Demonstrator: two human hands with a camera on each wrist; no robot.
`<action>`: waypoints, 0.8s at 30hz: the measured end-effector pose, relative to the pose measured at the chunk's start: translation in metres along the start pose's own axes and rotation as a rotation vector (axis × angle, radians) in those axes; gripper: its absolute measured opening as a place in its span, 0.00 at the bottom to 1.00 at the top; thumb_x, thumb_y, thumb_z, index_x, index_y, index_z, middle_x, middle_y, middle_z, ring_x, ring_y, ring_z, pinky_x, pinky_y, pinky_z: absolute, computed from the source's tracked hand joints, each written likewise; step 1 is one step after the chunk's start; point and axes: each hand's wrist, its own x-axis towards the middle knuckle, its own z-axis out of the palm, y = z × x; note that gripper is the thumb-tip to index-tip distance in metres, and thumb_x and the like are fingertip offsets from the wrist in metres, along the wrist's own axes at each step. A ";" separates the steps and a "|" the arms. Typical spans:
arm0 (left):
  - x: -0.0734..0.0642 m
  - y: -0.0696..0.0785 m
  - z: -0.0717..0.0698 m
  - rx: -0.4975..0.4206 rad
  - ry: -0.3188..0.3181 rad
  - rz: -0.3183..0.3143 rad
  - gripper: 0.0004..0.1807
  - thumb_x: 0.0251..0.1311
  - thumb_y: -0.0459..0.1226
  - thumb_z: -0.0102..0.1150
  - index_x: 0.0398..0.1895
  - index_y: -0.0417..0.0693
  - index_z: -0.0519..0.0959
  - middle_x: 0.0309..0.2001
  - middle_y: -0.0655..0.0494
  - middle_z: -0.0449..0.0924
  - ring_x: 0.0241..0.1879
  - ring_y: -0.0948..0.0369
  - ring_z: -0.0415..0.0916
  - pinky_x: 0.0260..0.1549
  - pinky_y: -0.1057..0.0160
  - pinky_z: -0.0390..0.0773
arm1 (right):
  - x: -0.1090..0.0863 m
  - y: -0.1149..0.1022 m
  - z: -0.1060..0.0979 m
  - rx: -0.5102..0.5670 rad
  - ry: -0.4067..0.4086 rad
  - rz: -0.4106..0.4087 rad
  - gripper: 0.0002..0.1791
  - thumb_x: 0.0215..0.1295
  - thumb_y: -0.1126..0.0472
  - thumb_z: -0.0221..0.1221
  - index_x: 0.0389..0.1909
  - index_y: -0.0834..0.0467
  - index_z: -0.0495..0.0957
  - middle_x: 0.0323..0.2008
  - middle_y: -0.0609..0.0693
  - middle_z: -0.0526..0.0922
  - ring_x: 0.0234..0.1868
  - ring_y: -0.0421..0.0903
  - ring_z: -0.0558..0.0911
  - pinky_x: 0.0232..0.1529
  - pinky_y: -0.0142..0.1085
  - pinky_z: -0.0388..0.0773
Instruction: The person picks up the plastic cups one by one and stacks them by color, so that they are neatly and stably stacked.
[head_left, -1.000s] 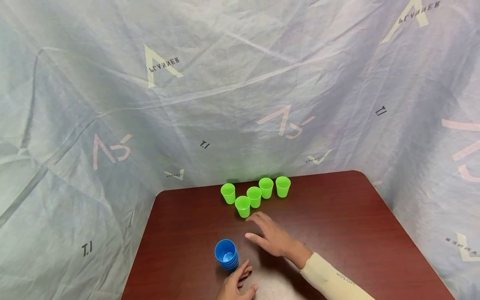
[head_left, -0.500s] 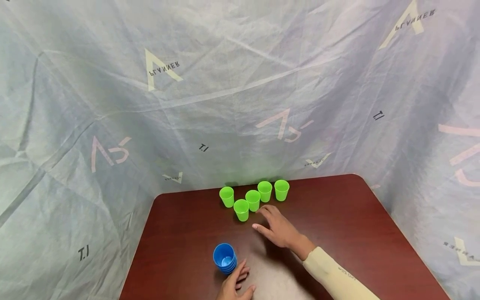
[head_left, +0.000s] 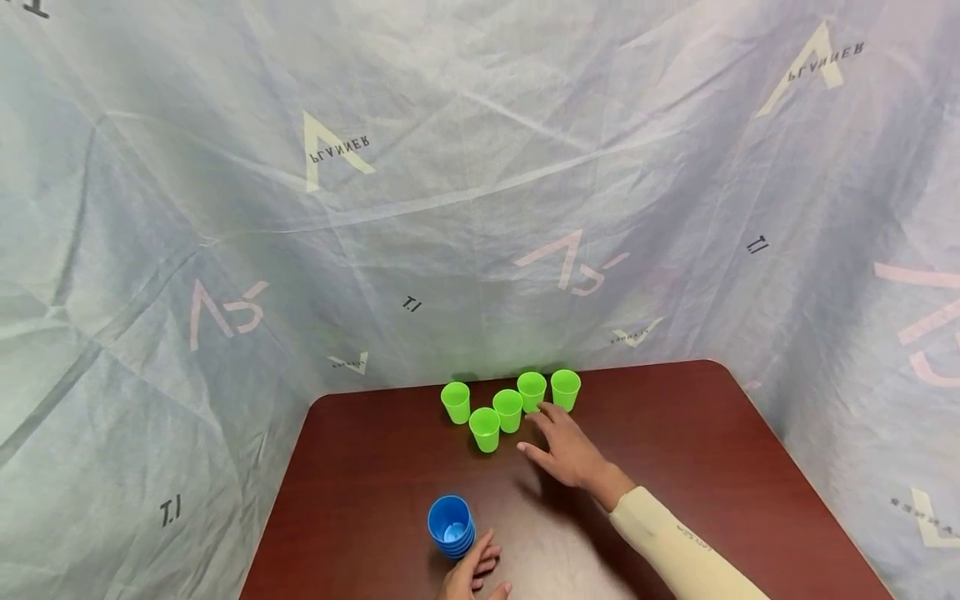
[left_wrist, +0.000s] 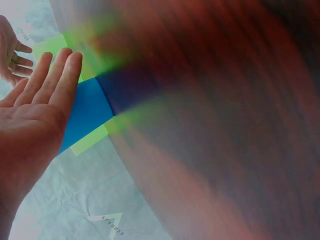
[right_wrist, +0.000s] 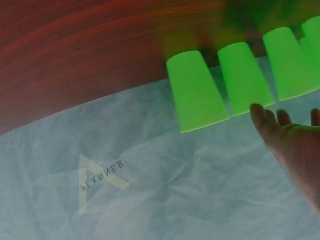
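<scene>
A stack of blue cups [head_left: 452,527] stands upright near the front of the table. My left hand [head_left: 469,570] is at the right of this stack, fingers extended; in the left wrist view its fingers overlap the blue cup [left_wrist: 91,111], and contact cannot be told. Several green cups [head_left: 486,432] stand upright, mouths up, in a bent row toward the back. Just in front of the row's right part, my right hand [head_left: 566,448] hovers with fingers spread and loosely bent, holding nothing. Its fingertips appear close to a green cup [right_wrist: 245,80] in the right wrist view.
The dark red wooden table [head_left: 675,450] has rounded back corners. Grey printed fabric [head_left: 480,208] hangs behind and along both sides, close to the back edge. Between the blue stack and the green row lies a stretch of bare tabletop.
My right hand has moved right and farther back along the green row. The left hand stays by the blue stack. The head view has tilted slightly, shifting the scene down.
</scene>
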 end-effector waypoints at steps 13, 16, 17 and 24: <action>0.001 -0.003 -0.001 0.003 -0.002 -0.003 0.40 0.67 0.43 0.70 0.76 0.37 0.67 0.64 0.39 0.83 0.58 0.48 0.85 0.47 0.54 0.87 | 0.022 0.036 -0.004 -0.175 -0.026 0.061 0.44 0.71 0.43 0.64 0.81 0.56 0.61 0.84 0.66 0.52 0.85 0.69 0.51 0.78 0.69 0.55; 0.000 -0.003 -0.001 -0.012 -0.018 0.013 0.40 0.67 0.42 0.70 0.76 0.34 0.66 0.64 0.36 0.82 0.58 0.44 0.85 0.48 0.49 0.87 | 0.024 0.045 -0.004 -0.210 -0.053 0.087 0.47 0.71 0.43 0.63 0.84 0.55 0.57 0.85 0.65 0.49 0.85 0.69 0.48 0.80 0.68 0.54; 0.000 -0.003 -0.001 -0.014 -0.020 0.016 0.40 0.67 0.42 0.70 0.76 0.34 0.66 0.64 0.36 0.82 0.58 0.44 0.85 0.48 0.49 0.87 | 0.025 0.047 -0.004 -0.214 -0.057 0.092 0.47 0.71 0.43 0.64 0.84 0.55 0.56 0.85 0.66 0.49 0.85 0.69 0.48 0.80 0.68 0.53; 0.000 -0.005 0.000 -0.015 -0.013 0.028 0.39 0.67 0.42 0.70 0.76 0.35 0.66 0.64 0.37 0.82 0.58 0.44 0.85 0.48 0.52 0.87 | 0.033 0.058 -0.005 -0.251 -0.082 0.135 0.47 0.72 0.46 0.64 0.85 0.54 0.54 0.85 0.65 0.47 0.85 0.69 0.46 0.80 0.69 0.51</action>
